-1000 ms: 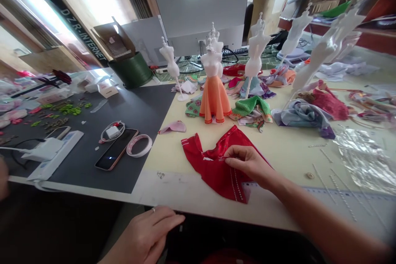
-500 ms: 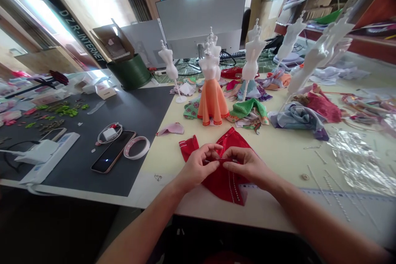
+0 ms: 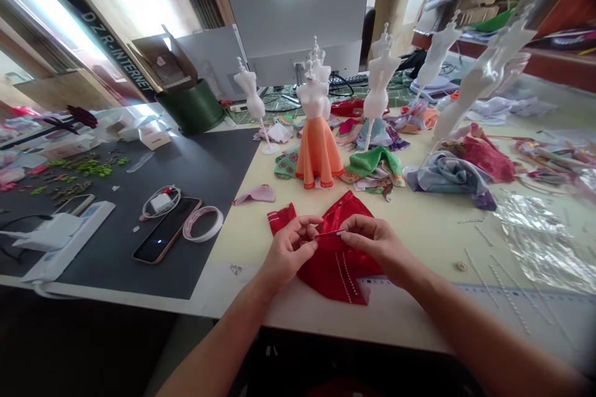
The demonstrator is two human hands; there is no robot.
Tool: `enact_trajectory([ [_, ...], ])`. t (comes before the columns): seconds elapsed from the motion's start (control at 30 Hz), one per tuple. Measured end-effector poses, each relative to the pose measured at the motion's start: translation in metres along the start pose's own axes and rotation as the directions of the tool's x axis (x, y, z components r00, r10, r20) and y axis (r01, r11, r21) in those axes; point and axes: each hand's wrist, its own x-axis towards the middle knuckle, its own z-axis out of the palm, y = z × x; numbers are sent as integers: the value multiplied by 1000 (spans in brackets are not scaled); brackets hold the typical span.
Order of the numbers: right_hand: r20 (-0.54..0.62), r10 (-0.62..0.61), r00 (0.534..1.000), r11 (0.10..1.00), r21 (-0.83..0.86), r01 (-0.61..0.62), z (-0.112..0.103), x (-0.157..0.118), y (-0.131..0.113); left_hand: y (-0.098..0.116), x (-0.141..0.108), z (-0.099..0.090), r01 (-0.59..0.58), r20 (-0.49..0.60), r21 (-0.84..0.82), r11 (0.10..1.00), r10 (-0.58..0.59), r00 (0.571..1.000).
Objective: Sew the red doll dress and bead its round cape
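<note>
A small red doll garment (image 3: 321,274) with rows of white beads lies on the pale tabletop under both hands. My left hand (image 3: 287,250) is closed, thumb and fingers pinching one end of a narrow red fabric edge. About a thumb's width away, my right hand (image 3: 378,240) pinches the other end, and the edge is drawn straight between them. A small white spot shows at the right fingertips; what it is I cannot make out. Left of the hands, a beaded red flap (image 3: 280,217) sticks out. Part of a ruler (image 3: 447,288) passes beneath the right forearm.
White doll mannequins stand behind, one wearing an orange skirt (image 3: 319,152). Fabric scraps (image 3: 377,167) lie around their bases. At left are a phone (image 3: 166,231), a tape roll (image 3: 203,224) and a power strip (image 3: 69,240). Bead strands (image 3: 507,298) and crinkled foil (image 3: 542,242) lie right.
The hands have moved apart, the left going slightly left and the right slightly right, so a taut strip of red edge now shows between the fingertips. The view has shifted slightly.
</note>
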Motion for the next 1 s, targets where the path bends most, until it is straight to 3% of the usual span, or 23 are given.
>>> enact_trajectory([
  [0.27, -30, -40, 999, 998, -50, 39, 1, 0, 2, 3, 2, 3, -43, -12, 36, 998, 44, 999],
  [0.37, -32, -58, 998, 994, -97, 55, 2, 0, 1, 12, 2, 8, -91, -3, 114, 989, 92, 996],
  [0.57, -27, -58, 998, 991, -119, 55, 2, -1, 1, 20, 6, 19, -68, 10, 318, 946, 69, 998],
  [1.0, -22, -23, 1000, 996, -92, 20, 3, 0, 0, 9, 6, 23, -29, -22, 214, 976, 35, 999],
])
